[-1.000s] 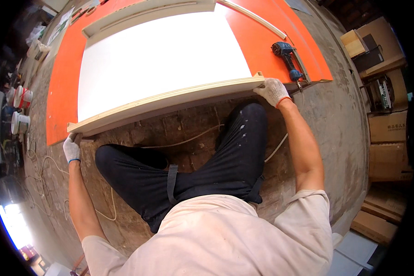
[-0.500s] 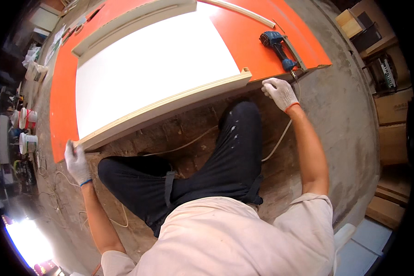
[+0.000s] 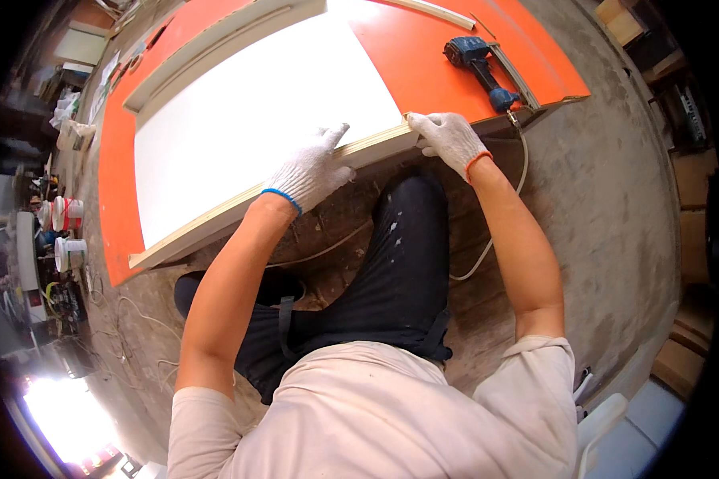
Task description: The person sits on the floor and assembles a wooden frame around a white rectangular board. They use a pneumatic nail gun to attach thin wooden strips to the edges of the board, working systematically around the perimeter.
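My left hand (image 3: 307, 169), in a white knit glove with a blue cuff, is over the near plywood strip (image 3: 208, 226). Its thumb and fingers are spread apart across the strip's top edge. My right hand (image 3: 451, 142), gloved with a red cuff, has its fingers closed at the strip's right end. The strip runs along the near edge of a white panel (image 3: 256, 120), which lies on an orange board (image 3: 383, 56). Along the panel's far side stands another pale strip (image 3: 208, 56).
A blue nail gun (image 3: 481, 73) with an air hose (image 3: 521, 172) lies on the board's right side, beside a thin wooden strip (image 3: 515, 76). White buckets (image 3: 70, 254) stand at left on the concrete floor (image 3: 599, 207). Cardboard boxes (image 3: 691, 180) line the right.
My left hand has moved from the strip's left end rightward to over its middle. My right hand has shifted left onto the strip's right end. The view has turned slightly.
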### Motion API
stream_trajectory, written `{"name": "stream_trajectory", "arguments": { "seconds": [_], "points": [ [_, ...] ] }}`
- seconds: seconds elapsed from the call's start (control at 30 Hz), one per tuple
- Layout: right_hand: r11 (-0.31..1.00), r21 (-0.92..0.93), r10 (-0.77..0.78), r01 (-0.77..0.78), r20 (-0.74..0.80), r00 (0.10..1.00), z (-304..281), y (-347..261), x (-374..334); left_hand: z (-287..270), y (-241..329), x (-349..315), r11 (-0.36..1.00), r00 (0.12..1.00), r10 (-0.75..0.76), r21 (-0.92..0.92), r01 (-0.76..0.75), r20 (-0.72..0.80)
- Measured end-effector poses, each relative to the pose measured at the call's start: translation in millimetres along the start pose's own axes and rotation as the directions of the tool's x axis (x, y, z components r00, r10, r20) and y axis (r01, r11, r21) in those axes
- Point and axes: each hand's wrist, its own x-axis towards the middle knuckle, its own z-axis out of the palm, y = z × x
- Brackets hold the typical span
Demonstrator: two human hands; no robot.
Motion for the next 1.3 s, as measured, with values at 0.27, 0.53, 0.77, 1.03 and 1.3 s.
{"name": "stream_trajectory", "arguments": {
  "seconds": [0.27, 0.53, 0.77, 1.03, 1.3],
  "points": [
    [0.998, 0.067, 0.011, -0.010, -0.015, 1.000, 3.4, -1.8, -4.8, 37.7, -11.2, 10.3, 0.997, 0.998, -0.055, 0.054, 0.057, -0.038],
    [0.983, 0.099, 0.155, -0.155, 0.004, 0.988, 0.6, -4.0, -11.1, 39.3, -3.0, 13.1, 0.987, 0.994, -0.105, 0.122, 0.106, -0.014],
    [0.990, 0.023, 0.142, -0.142, -0.002, 0.990, 2.1, -0.1, -8.0, 43.9, -7.5, 12.7, 0.986, 0.993, -0.112, 0.120, 0.114, -0.024],
    [0.994, -0.081, 0.066, -0.071, -0.062, 0.996, 6.6, 3.2, -7.6, 47.1, -9.5, 14.3, 0.983, 0.995, -0.082, 0.161, 0.091, -0.062],
    [0.989, -0.137, -0.064, 0.053, -0.080, 0.995, 8.3, 6.0, -11.4, 47.7, -11.5, 10.7, 0.985, 0.996, -0.036, 0.163, 0.050, -0.086]
  ]
}}
